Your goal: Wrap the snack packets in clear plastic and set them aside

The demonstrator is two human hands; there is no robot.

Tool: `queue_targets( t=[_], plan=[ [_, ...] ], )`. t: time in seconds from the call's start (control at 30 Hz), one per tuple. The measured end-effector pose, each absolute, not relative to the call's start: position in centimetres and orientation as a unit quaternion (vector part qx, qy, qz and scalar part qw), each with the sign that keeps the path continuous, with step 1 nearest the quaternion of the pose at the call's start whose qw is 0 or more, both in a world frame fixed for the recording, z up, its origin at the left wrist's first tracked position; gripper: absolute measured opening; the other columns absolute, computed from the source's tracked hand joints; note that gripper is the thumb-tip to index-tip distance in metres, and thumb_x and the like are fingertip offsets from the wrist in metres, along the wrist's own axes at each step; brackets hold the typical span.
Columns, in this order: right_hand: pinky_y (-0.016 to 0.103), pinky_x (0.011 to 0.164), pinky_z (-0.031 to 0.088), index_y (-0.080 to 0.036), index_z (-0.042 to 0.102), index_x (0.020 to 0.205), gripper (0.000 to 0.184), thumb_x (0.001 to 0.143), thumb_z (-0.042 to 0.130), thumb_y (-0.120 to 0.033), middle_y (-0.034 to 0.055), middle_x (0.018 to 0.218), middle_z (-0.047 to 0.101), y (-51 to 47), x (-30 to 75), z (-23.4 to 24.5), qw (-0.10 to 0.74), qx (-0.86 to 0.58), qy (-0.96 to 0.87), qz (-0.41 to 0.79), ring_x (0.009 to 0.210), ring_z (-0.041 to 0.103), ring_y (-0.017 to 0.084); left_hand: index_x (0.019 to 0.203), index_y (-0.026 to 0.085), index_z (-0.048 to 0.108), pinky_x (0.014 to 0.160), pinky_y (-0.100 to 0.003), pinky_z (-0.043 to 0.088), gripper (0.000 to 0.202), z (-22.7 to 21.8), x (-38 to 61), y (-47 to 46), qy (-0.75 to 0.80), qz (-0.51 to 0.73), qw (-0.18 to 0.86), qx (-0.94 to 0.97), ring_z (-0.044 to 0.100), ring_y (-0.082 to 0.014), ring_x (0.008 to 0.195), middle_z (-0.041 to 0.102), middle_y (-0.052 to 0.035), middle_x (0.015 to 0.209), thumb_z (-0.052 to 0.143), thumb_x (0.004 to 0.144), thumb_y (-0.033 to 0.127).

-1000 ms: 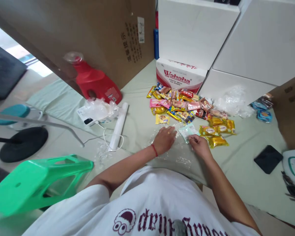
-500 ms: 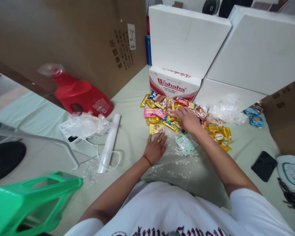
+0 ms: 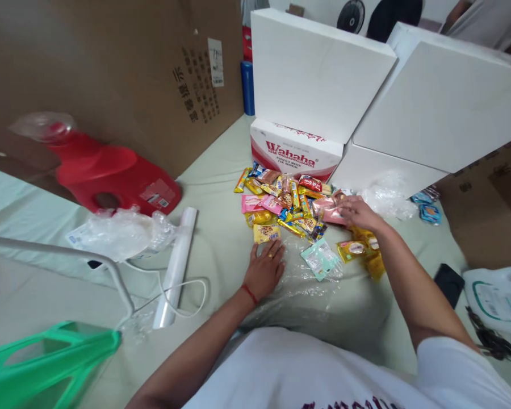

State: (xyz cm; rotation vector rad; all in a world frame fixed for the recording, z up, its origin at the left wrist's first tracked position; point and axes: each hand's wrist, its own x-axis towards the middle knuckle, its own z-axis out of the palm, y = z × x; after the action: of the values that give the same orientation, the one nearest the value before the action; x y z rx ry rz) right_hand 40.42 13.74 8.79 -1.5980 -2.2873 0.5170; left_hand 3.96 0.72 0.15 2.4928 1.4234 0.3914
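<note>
My left hand [image 3: 263, 271] lies flat with its fingers stretched out on a sheet of clear plastic. Its fingertips are beside a yellow biscuit packet [image 3: 266, 233] at the front edge of a pile of small wrapped snacks [image 3: 296, 196]. At the pile's right side, my right hand [image 3: 360, 213] has its fingers bent and closed on the end of a pinkish-brown snack packet [image 3: 329, 210]. Below that hand are several yellow snack packets [image 3: 352, 250], partly covered by my forearm. A pale green packet [image 3: 321, 259] rests between my two arms.
Behind the pile stand a Wahaha carton [image 3: 296, 150] and white boxes [image 3: 319, 74]. To the left are a red jug [image 3: 114, 173], a white roll [image 3: 176, 267] and a green stool [image 3: 55, 363]. Crumpled clear plastic [image 3: 389, 196], blue packets [image 3: 430, 213] and a dark phone-like object [image 3: 448, 284] lie right.
My right hand has moved right from the middle of the pile, and a pinkish-brown packet now shows at its fingertips. My left hand stays flat near the yellow packet. The view has shifted slightly.
</note>
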Motion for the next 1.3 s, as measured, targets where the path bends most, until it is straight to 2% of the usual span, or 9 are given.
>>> queue_targets(
  t=[0.17, 0.3, 0.5, 0.6, 0.67, 0.83, 1.0, 1.2, 1.3],
  plan=[
    [0.046, 0.106, 0.036, -0.018, 0.083, 0.099, 0.03, 0.093, 0.054, -0.022, 0.0134, 0.13, 0.072, 18.9, 39.0, 7.9, 0.014, -0.523, -0.844, 0.115, 0.123, 0.058, 0.029, 0.152, 0.027, 0.054, 0.126, -0.066, 0.024, 0.05, 0.0, 4.1, 0.7, 0.492, 0.134, 0.123, 0.852, 0.043, -0.0309, 0.152, 0.048, -0.0123, 0.162, 0.042, 0.104, 0.036],
    [0.045, 0.106, 0.034, -0.018, 0.082, 0.109, 0.032, 0.095, 0.053, -0.021, 0.014, 0.123, 0.073, 17.4, 38.4, 7.4, 0.021, -0.529, -0.845, 0.072, 0.119, 0.055, 0.029, 0.152, 0.029, 0.054, 0.127, -0.067, 0.02, 0.05, -0.1, 4.2, 0.2, 0.504, 0.141, 0.116, 0.844, 0.041, -0.0308, 0.152, 0.047, -0.0105, 0.163, 0.041, 0.105, 0.037],
    [0.045, 0.102, 0.043, -0.017, 0.077, 0.11, 0.038, 0.102, 0.045, -0.037, 0.0165, 0.115, 0.066, 8.6, 41.0, 9.7, 0.177, -0.558, -0.81, 0.043, 0.112, 0.057, 0.029, 0.151, 0.024, 0.055, 0.123, -0.063, 0.027, 0.051, 0.1, 4.5, -0.7, 0.563, 0.155, 0.087, 0.807, 0.031, -0.0375, 0.156, 0.037, -0.0093, 0.169, 0.041, 0.104, 0.038],
    [0.042, 0.101, 0.048, -0.023, 0.073, 0.111, 0.039, 0.105, 0.043, -0.048, 0.0111, 0.114, 0.066, 3.1, 39.3, 11.4, 0.291, -0.559, -0.764, 0.136, 0.112, 0.061, 0.027, 0.153, 0.022, 0.053, 0.117, -0.065, 0.033, 0.054, 0.1, 4.9, -1.2, 0.598, 0.157, 0.098, 0.78, 0.04, -0.0406, 0.15, 0.04, -0.013, 0.167, 0.039, 0.104, 0.04],
    [0.04, 0.099, 0.049, -0.025, 0.072, 0.111, 0.039, 0.105, 0.044, -0.051, 0.0089, 0.114, 0.068, 0.1, 36.6, 11.8, 0.311, -0.525, -0.758, 0.229, 0.112, 0.062, 0.026, 0.152, 0.022, 0.053, 0.118, -0.068, 0.029, 0.054, 0.1, 5.2, -1.8, 0.609, 0.163, 0.096, 0.771, 0.038, -0.041, 0.15, 0.041, -0.0132, 0.167, 0.038, 0.105, 0.042],
    [0.038, 0.099, 0.046, -0.021, 0.07, 0.106, 0.043, 0.108, 0.037, -0.048, 0.0093, 0.109, 0.07, -1.7, 28.8, 8.9, 0.178, -0.396, -0.824, 0.363, 0.106, 0.062, 0.022, 0.155, 0.027, 0.05, 0.123, -0.074, 0.012, 0.052, 0.0, 4.2, -3.4, 0.579, 0.153, 0.097, 0.795, 0.024, -0.0367, 0.16, 0.039, -0.0102, 0.168, 0.039, 0.105, 0.037],
    [0.042, 0.1, 0.039, -0.019, 0.07, 0.091, 0.043, 0.107, 0.035, -0.036, 0.0086, 0.093, 0.071, -0.2, 26.7, 4.7, 0.036, -0.405, -0.859, 0.311, 0.092, 0.057, 0.021, 0.157, 0.031, 0.046, 0.123, -0.077, 0.005, 0.052, 0.0, 0.4, -2.9, 0.552, 0.11, 0.092, 0.821, 0.033, -0.03, 0.157, 0.044, -0.0077, 0.165, 0.029, 0.108, 0.035],
    [0.044, 0.104, 0.036, -0.022, 0.074, 0.093, 0.037, 0.104, 0.041, -0.034, 0.0109, 0.12, 0.068, -1.8, 28.3, 4.8, 0.052, -0.449, -0.851, 0.268, 0.113, 0.052, 0.026, 0.158, 0.027, 0.045, 0.124, -0.075, 0.008, 0.055, -0.6, -2.2, -2.4, 0.566, 0.093, 0.06, 0.817, 0.035, -0.0323, 0.156, 0.041, -0.011, 0.166, 0.029, 0.108, 0.042],
    [0.04, 0.1, 0.04, -0.022, 0.072, 0.101, 0.04, 0.106, 0.036, -0.039, 0.0092, 0.11, 0.069, -2.0, 28.4, 5.9, 0.094, -0.454, -0.832, 0.303, 0.105, 0.055, 0.024, 0.16, 0.026, 0.042, 0.125, -0.072, 0.012, 0.057, -1.0, -2.1, -2.9, 0.576, 0.093, 0.055, 0.81, 0.035, -0.0312, 0.156, 0.038, -0.011, 0.168, 0.028, 0.108, 0.043]
  ],
)
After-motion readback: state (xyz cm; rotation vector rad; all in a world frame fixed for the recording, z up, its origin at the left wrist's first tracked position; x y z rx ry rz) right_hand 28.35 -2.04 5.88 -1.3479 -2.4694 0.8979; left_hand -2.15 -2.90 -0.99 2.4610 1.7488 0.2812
